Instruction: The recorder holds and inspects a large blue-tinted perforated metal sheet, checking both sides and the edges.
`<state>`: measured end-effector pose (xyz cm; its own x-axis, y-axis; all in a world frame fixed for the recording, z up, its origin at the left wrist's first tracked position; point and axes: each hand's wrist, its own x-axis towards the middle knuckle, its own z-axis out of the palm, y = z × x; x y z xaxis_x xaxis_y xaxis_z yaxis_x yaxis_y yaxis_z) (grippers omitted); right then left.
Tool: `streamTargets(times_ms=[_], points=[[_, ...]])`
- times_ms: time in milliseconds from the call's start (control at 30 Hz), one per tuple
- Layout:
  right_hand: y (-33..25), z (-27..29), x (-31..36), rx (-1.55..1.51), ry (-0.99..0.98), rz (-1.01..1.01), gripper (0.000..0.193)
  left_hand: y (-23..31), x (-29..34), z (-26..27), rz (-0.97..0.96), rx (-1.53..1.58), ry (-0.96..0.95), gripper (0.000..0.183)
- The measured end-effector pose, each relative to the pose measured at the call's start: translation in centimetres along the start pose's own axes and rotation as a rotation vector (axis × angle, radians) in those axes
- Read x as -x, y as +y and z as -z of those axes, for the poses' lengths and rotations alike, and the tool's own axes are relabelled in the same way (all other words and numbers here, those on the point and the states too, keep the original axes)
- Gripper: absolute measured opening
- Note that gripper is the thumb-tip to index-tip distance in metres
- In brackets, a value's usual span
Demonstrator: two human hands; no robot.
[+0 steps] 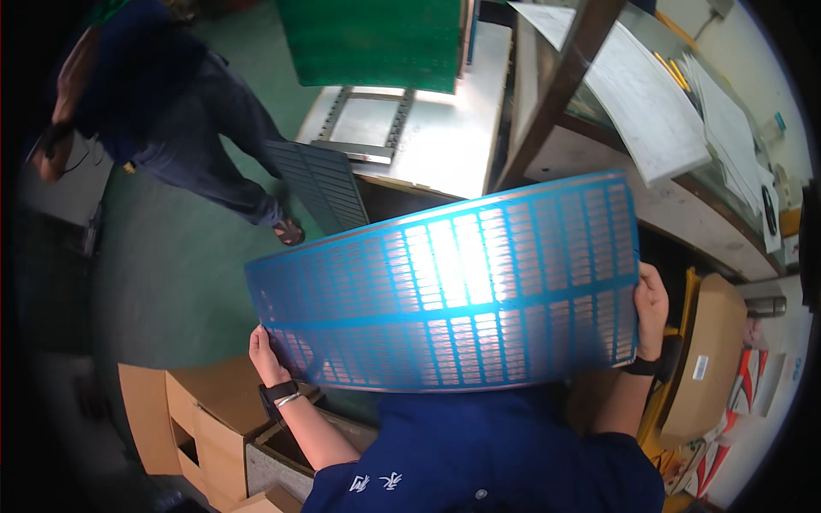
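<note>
Head view: left hand [268, 356] grasps the left edge of a blue-and-copper panel [513, 304], near its lower corner; right hand [652, 312] clasps the right edge. Panel is held up before the torso, right end higher in view, rows of slots across its face. Beyond its upper edge: dark slatted panel [318, 181], then white desk [453, 141] bearing a metal frame [352, 154]. Open green floor [201, 299] spreads leftward, toward a co-worker [197, 128]. Cardboard box [221, 449] sits lower left; brown carton [705, 359] narrows room beside right hand.
</note>
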<state>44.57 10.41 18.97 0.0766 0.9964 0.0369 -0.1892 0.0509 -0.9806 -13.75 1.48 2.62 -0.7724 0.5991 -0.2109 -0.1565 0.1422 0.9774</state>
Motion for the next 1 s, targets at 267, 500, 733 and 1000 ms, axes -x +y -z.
streamTargets(times_ms=[267, 500, 733, 1000], points=[[0.4, 3.7, 1.0, 0.027, 0.157, 0.189, 0.028, 6.9, 1.8, -1.8, -0.274, 0.396, -0.111, 0.021], [2.9, 4.6, -1.1, -0.442, -0.321, 0.34, 0.018, 7.7, -1.2, -3.1, -0.846, 0.681, -0.697, 0.024], [5.4, 2.8, -1.7, -0.891, -0.304, -0.025, 0.036, 11.9, 4.2, -7.1, -0.375, 1.299, -0.755, 0.033], [-0.7, -7.5, 1.2, -0.44, 0.153, -0.081, 0.047, 9.0, 4.2, -4.5, -0.29, 1.337, -0.709, 0.033]])
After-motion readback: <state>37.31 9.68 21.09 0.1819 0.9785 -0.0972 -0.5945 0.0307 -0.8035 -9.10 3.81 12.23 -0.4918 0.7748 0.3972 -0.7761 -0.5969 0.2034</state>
